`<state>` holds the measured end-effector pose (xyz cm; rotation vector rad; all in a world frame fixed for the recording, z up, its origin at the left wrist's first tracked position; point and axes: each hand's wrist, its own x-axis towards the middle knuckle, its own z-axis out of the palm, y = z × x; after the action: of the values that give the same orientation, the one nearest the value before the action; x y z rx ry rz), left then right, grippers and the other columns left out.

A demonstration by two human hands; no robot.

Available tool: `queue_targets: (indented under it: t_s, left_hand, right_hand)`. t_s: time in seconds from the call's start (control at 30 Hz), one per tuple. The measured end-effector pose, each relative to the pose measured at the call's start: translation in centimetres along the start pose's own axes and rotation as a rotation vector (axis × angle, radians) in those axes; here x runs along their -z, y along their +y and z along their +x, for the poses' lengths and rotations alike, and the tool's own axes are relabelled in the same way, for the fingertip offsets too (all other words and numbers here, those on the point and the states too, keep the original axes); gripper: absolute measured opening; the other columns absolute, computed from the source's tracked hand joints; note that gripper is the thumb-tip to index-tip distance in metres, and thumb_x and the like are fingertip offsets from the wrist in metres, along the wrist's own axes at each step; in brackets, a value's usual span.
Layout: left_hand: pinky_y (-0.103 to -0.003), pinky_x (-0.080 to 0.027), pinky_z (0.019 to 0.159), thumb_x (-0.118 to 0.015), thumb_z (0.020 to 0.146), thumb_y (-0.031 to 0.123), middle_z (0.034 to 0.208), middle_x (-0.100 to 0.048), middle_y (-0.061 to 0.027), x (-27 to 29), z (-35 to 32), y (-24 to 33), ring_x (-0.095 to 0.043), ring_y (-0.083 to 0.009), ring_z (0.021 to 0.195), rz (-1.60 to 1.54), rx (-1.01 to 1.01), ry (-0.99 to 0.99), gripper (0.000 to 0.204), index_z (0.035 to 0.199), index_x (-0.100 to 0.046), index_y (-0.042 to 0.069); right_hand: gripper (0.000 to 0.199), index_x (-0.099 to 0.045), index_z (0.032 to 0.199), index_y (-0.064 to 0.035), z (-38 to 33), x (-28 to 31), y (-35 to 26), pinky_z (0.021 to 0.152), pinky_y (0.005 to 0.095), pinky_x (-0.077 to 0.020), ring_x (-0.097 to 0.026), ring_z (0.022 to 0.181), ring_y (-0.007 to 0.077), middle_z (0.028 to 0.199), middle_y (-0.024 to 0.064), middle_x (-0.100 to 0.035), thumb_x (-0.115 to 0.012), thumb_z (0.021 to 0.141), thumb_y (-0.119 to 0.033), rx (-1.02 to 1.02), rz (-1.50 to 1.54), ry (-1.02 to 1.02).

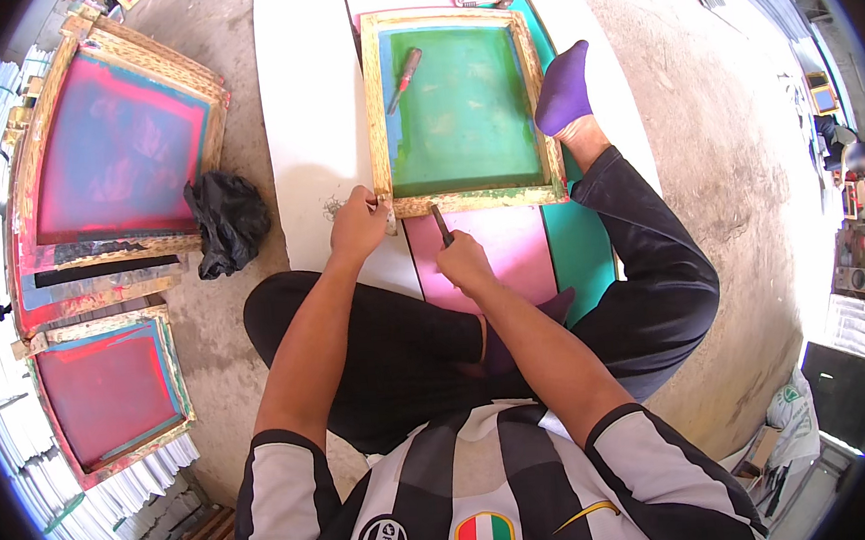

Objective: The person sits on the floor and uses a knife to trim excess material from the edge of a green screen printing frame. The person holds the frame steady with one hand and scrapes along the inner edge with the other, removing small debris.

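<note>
A wooden screen-printing frame (378, 123) with green mesh (467, 117) lies flat before me, its near edge toward my lap. At its near left corner is my left hand (357, 225), thumb and fingertips pinched together; what they hold, if anything, is too small to name. My right hand (464, 262) is closed around a dark, narrow bar-shaped tool (442, 226), whose tip meets the frame's near edge. The tool's other end is hidden in the fist. A screwdriver with a reddish handle (409, 63) rests on the mesh toward the far left.
Beneath the frame is a board with white, pink (482, 256) and green panels. Small dark bits (332, 208) lie beside my left hand. To the left are a black plastic bag (229, 224) and more framed screens (110, 393). My purple-socked foot (565, 90) touches the frame's right side. Metal pliers-like tool (483, 1) lies beyond.
</note>
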<state>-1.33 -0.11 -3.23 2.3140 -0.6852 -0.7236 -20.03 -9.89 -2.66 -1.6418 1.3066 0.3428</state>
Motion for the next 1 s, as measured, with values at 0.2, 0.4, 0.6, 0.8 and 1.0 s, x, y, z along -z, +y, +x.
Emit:
queue_targets:
  t_s: [0.2, 0.4, 0.6, 0.8, 1.0]
  left_hand:
    - [-0.049, -0.054, 0.084, -0.071, 0.095, 0.029, 0.097, -0.075, -0.0178, 0.3, -0.3, 0.4, -0.072, -0.0370, 0.095, 0.002, 0.020, -0.013, 0.030, 0.107, -0.061, 0.004]
    - [-0.048, -0.054, 0.081, -0.073, 0.094, 0.026, 0.095, -0.072, -0.0185, -0.3, 0.3, -0.6, -0.071, -0.0371, 0.091, -0.003, -0.028, 0.002, 0.030, 0.107, -0.058, 0.002]
    - [-0.047, -0.054, 0.079, -0.073, 0.094, 0.025, 0.092, -0.071, -0.0190, -0.3, 0.4, -0.9, -0.070, -0.0374, 0.088, -0.013, -0.045, -0.001, 0.030, 0.105, -0.058, 0.002]
    - [-0.045, -0.054, 0.078, -0.075, 0.092, 0.025, 0.088, -0.070, -0.0188, 0.0, 0.2, -0.9, -0.070, -0.0351, 0.085, -0.052, -0.053, 0.017, 0.031, 0.106, -0.060, 0.001]
    - [-0.043, -0.055, 0.078, -0.079, 0.087, 0.024, 0.094, -0.072, -0.0136, 1.8, -1.6, 2.6, -0.070, -0.0310, 0.086, 0.129, -0.197, 0.030, 0.029, 0.109, -0.071, 0.007]
  right_hand:
    - [0.036, -0.070, 0.117, 0.0004, -1.3, 0.9, -1.1, 0.096, 0.0531, -0.0542, -0.069, 0.111, 0.0460, 0.114, 0.0289, -0.072, -0.057, 0.088, -0.016, -0.003, -0.108, 0.041]
    - [0.027, -0.072, 0.104, -0.0013, -0.1, 1.5, -0.3, 0.092, 0.0536, -0.0549, -0.071, 0.106, 0.0454, 0.105, 0.0283, -0.074, -0.058, 0.087, -0.017, 0.025, -0.070, -0.022]
    - [0.019, -0.069, 0.092, -0.0006, 0.2, 1.8, 0.4, 0.070, 0.0477, -0.0581, -0.074, 0.077, 0.0378, 0.090, 0.0243, -0.074, -0.055, 0.086, -0.013, 0.029, 0.056, -0.089]
    - [0.007, -0.062, 0.089, -0.0028, 1.9, 0.7, 3.1, 0.043, 0.0367, -0.0447, -0.056, 0.047, 0.0183, 0.068, 0.0084, -0.061, -0.060, 0.083, -0.004, 0.030, 0.656, -0.388]
    - [0.012, -0.061, 0.090, -0.0015, 0.8, 1.3, 3.7, 0.044, 0.0347, -0.0441, -0.056, 0.048, 0.0187, 0.066, 0.0071, -0.058, -0.064, 0.079, -0.002, 0.048, 0.593, -0.407]
